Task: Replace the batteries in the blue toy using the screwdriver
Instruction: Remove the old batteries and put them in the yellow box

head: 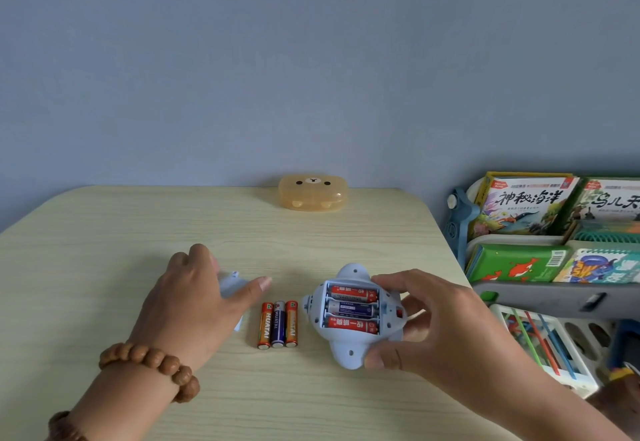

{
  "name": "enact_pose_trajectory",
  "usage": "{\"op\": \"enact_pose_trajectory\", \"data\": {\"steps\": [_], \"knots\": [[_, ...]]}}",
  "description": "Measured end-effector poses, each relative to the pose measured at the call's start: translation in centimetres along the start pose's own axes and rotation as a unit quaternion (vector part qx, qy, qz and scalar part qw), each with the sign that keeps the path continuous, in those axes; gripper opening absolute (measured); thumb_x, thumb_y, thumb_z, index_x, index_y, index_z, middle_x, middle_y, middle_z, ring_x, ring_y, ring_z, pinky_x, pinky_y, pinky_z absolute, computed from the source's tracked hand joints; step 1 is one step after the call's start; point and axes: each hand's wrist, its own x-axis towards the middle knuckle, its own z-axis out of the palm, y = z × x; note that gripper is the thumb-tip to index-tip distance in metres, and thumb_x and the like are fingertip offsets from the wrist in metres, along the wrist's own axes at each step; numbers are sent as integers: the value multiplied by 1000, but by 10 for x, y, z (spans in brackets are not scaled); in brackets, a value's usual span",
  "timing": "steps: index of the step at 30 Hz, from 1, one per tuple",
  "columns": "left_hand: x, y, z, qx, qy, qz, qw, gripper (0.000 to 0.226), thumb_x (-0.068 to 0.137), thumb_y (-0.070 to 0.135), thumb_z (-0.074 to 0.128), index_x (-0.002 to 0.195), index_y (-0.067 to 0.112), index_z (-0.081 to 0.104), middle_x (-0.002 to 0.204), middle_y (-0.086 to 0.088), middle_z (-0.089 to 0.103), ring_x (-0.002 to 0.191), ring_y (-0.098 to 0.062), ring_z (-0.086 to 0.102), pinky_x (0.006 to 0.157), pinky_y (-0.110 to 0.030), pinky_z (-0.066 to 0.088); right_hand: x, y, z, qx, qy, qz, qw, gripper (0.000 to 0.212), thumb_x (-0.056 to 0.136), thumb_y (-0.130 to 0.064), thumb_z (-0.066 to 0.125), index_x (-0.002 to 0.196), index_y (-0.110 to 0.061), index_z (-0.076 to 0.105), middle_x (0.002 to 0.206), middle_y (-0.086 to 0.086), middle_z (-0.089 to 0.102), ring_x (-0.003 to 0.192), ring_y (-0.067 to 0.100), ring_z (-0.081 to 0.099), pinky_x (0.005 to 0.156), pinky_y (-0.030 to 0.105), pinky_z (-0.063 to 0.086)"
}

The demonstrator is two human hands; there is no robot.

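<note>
The blue toy lies upside down on the wooden table, its battery bay open with three batteries inside, two red and one dark blue. My right hand grips the toy from its right side. Three loose batteries lie side by side just left of the toy. My left hand rests over the pale blue battery cover, fingers spread on it; whether it grips the cover is unclear. No screwdriver is in sight.
An orange bear-face case stands at the table's far edge by the wall. Right of the table is a shelf with picture books and a white basket with coloured sticks. A bead bracelet circles my left wrist.
</note>
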Motion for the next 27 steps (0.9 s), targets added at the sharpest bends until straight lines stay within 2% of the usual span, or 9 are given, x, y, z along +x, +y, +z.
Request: {"op": "enact_pose_trajectory", "data": {"steps": [3,5,9,12,16,18,20,22,27], "knots": [[1,0,-8,4,53,43,998,75,65,86,45,97,18,50,98,-2,53,94,-26,55,76,-36,46,1,-1,-2,-5,-10,1,1000,72,55,-37,95,119,-43,62,103,-35,61,85,-9,65,65,4,47],[-2,7,-16,-24,76,140,987,75,68,88,48,104,22,54,102,3,56,100,-22,54,83,-37,46,2,-2,-4,2,-7,10,1000,75,56,-36,95,121,-44,59,94,-23,67,84,-9,66,63,4,47],[-20,38,-18,-38,-123,290,948,94,61,87,59,140,45,32,135,36,31,126,7,29,101,-16,27,5,-6,-8,-3,-20,-9,1000,63,61,-35,93,109,-53,57,106,-35,60,88,-9,64,63,5,49],[-25,45,1,-73,-177,307,932,90,64,76,71,141,50,31,126,46,35,119,18,34,92,-3,31,8,-8,-11,-33,-42,-30,998,59,63,-38,91,108,-55,55,113,-43,50,93,-11,61,66,6,50],[-19,41,12,-129,-167,312,926,84,63,74,73,137,47,44,123,35,48,113,13,49,93,-10,43,15,-10,-26,-112,-80,-49,989,66,65,-67,76,125,-54,51,114,-40,55,101,-16,56,78,9,52],[-16,39,11,-130,-173,318,923,84,64,76,71,138,46,45,121,33,49,111,12,51,92,-12,44,33,-19,-42,-138,-32,-70,987,60,67,-75,61,122,-50,55,106,-35,62,101,-18,56,80,8,51],[-14,39,8,-130,-192,311,922,83,64,78,71,137,49,45,117,31,51,109,13,53,90,-10,44,68,-28,-58,-164,40,-102,980,47,76,-66,59,119,-45,59,105,-31,63,96,-13,60,79,9,52],[-11,39,5,-130,-215,304,919,79,66,76,71,137,52,45,118,30,52,110,16,51,90,-5,41,117,-33,-60,-217,59,-130,966,44,85,-52,66,127,-38,59,120,-24,61,105,-6,59,90,20,52],[-6,40,8,-112,-233,302,917,76,71,71,70,138,55,39,122,31,48,112,22,42,90,6,30,206,-21,-17,-269,-59,-123,953,62,87,-42,70,144,-35,45,150,-13,43,134,12,43,106,30,39]]}}
